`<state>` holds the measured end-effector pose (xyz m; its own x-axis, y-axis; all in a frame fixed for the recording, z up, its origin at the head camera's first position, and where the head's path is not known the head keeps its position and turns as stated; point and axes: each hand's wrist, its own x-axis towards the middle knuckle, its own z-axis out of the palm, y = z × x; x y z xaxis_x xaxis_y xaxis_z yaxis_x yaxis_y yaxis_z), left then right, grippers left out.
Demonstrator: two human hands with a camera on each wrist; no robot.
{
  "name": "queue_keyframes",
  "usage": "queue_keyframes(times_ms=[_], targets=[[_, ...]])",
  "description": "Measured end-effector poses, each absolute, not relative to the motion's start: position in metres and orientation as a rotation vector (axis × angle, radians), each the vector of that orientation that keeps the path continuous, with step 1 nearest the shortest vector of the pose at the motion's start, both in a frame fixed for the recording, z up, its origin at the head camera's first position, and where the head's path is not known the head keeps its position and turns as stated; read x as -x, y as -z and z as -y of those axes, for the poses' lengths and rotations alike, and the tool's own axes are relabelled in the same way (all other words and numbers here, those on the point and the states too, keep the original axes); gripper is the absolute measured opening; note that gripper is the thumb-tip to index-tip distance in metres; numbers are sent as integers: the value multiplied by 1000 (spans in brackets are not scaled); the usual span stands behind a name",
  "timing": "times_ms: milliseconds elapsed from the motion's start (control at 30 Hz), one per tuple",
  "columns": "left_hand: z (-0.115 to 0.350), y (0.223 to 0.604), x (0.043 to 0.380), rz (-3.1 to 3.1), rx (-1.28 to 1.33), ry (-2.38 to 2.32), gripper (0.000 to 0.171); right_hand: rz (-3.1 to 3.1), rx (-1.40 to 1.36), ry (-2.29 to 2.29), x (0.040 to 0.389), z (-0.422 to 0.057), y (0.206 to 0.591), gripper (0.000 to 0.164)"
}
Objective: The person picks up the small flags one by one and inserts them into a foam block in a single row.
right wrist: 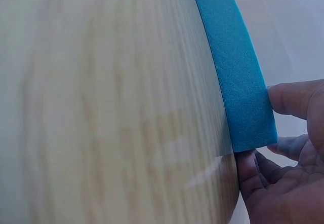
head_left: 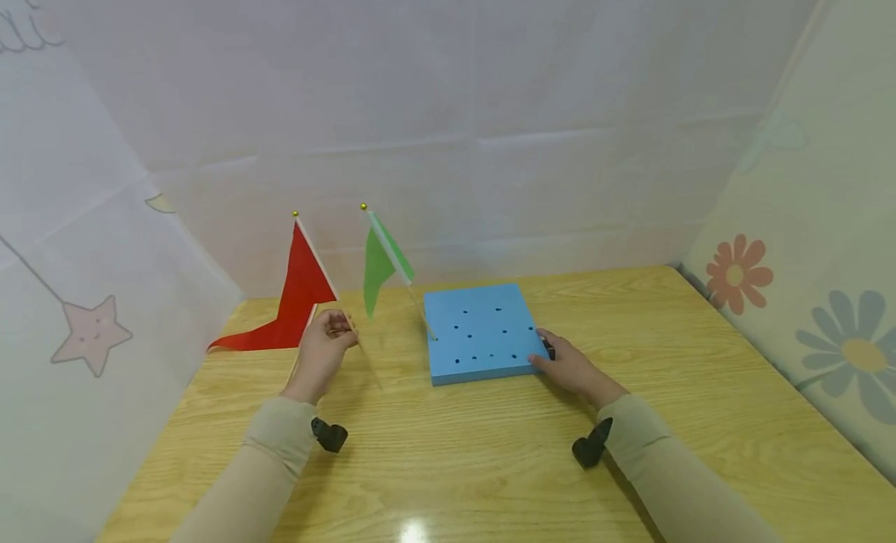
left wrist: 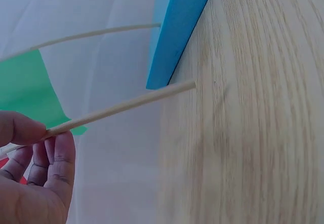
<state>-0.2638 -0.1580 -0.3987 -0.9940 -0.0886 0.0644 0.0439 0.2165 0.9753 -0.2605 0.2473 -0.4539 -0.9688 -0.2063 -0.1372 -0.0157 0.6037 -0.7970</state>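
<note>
My left hand (head_left: 324, 355) pinches the wooden stick (left wrist: 126, 104) of a red flag (head_left: 304, 271) between thumb and fingers. The stick leans, its bare lower tip pointing toward the table in the left wrist view. A square blue foam board (head_left: 483, 321) with several small holes lies to the right of that tip, apart from it. One hole near the board's left edge holds the stick of a green flag (head_left: 379, 269), which tilts left. At the board's near right corner, my right hand (head_left: 568, 366) grips the edge, thumb on top and fingers against the side.
More red cloth (head_left: 255, 339) lies low at the left, beside a second pale stick (head_left: 313, 315) partly hidden by the left hand. The wooden table (head_left: 448, 450) meets a pale cloth backdrop (head_left: 532, 185) behind the board. Patterned cloths hang at both sides.
</note>
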Motion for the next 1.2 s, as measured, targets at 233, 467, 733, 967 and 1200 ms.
queue_keyframes(times_ms=[233, 467, 733, 967, 1200], targets=[[149, 397, 261, 2331, 10, 1900, 25, -2597, 190, 1333, 261, -247, 454, 70], [144, 401, 258, 2370, 14, 1817, 26, -2589, 195, 1339, 262, -247, 453, 71], [135, 400, 255, 2347, 54, 1784, 25, -2587, 190, 1345, 262, -249, 454, 71], [125, 400, 255, 2341, 77, 1777, 22, -2574, 184, 1362, 261, -249, 455, 69], [113, 400, 255, 2317, 123, 1772, 19, -2581, 199, 1352, 261, -249, 457, 70]])
